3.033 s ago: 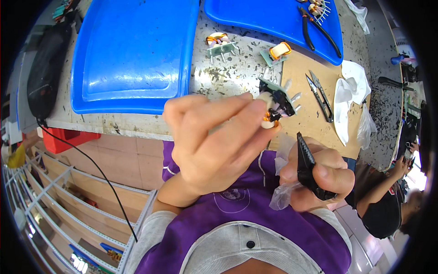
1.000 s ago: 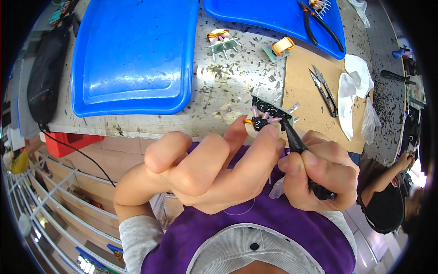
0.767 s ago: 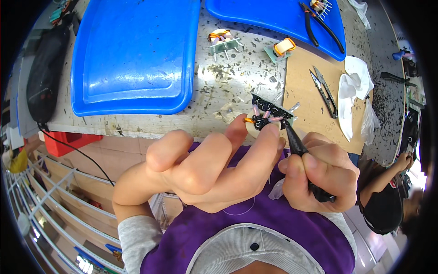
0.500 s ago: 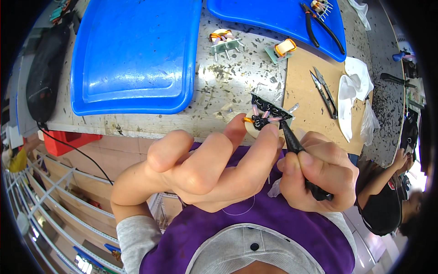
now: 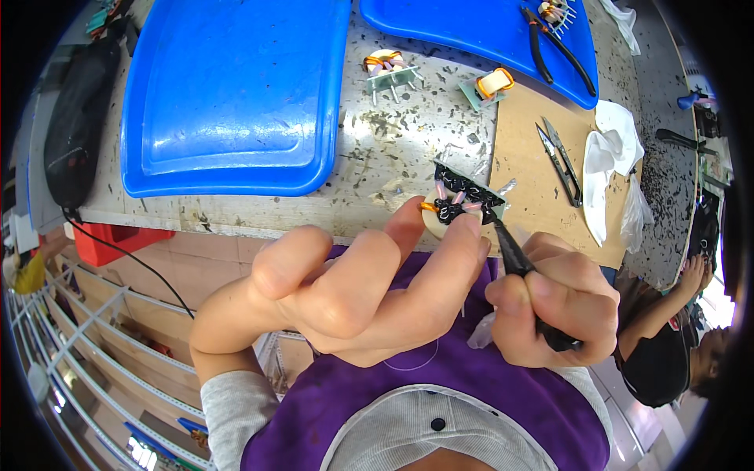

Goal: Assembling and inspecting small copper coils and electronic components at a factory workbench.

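Observation:
My left hand (image 5: 353,294) pinches a small wire-wound coil on a circuit board (image 5: 450,210) between thumb and fingers, over the table's near edge. Glossy black paste covers the coil's middle and the board's face; pinkish sleeved leads and an orange winding show between. In my right hand (image 5: 569,306), thumb and fingers close round a black tapered tool (image 5: 514,253). Its thin tip points up and left, close to the board's right end; whether it touches I cannot tell. Beyond my hands, two similar coils, one left (image 5: 393,77) and one right (image 5: 491,86), stand on small green boards.
A blue tray (image 5: 334,149) lies at the left; another blue tray (image 5: 471,47) behind holds pliers (image 5: 536,55) and a coil. Thread snips (image 5: 567,169) rest on brown cardboard (image 5: 522,133), beside white cloth (image 5: 601,173). A co-worker (image 5: 664,353) sits at the far right.
My right hand and the tool have shifted slightly right and down, drawing the tip back from the board's black face. The left hand and the coil stay nearly still.

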Motion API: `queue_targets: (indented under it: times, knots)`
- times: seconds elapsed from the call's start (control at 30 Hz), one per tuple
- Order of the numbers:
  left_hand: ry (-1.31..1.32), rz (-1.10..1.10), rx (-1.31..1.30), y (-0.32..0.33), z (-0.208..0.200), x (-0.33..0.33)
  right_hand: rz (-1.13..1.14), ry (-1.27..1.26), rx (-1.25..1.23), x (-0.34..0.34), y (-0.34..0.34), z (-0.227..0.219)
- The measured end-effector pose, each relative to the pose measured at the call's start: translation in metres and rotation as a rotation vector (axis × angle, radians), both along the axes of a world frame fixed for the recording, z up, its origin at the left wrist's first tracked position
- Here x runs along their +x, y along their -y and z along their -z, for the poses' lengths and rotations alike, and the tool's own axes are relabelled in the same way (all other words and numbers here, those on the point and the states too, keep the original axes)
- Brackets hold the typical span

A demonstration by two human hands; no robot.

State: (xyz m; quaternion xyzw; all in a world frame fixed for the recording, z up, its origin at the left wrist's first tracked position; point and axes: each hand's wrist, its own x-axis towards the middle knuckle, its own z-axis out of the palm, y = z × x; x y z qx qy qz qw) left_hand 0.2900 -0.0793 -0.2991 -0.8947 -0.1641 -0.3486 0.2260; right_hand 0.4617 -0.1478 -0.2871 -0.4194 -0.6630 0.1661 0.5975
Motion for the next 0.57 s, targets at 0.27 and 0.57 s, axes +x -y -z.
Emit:
queue_targets:
  times: [0.27,0.57]
  knots:
    - [0.222,0.061,-0.499,-0.001,-0.007,-0.005,-0.058,-0.098,0.026,0.01,0.015,-0.01]
    - [0.759,0.093,-1.117,-0.009,-0.019,-0.022,0.069,-0.151,-0.048,-0.013,0.023,-0.032]
